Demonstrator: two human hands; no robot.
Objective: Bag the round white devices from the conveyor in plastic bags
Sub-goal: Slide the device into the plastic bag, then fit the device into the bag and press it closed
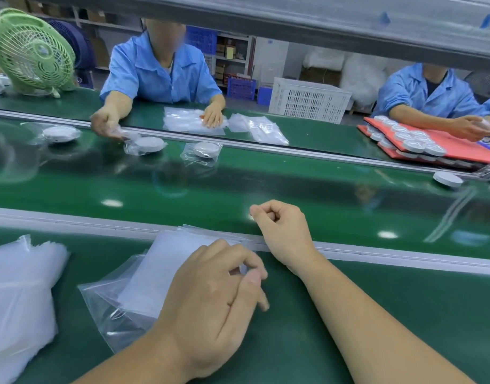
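No legible text, label, brand, number or sign is found anywhere in view; the boxes (pixel 229 52) on the shelves (pixel 232 60) at upper centre of the frame are too small and blurred to read.

Green conveyor (pixel 293 184) — bagged devices (pixel 206 150), bare device (pixel 448 179); near bench (pixel 404 300) — plastic bags (pixel 155 267).

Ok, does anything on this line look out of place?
Nothing damaged or spilled. The plastic bags under the left hand lie fanned and skewed, not squared up. One round white device at the far right of the belt is bare.
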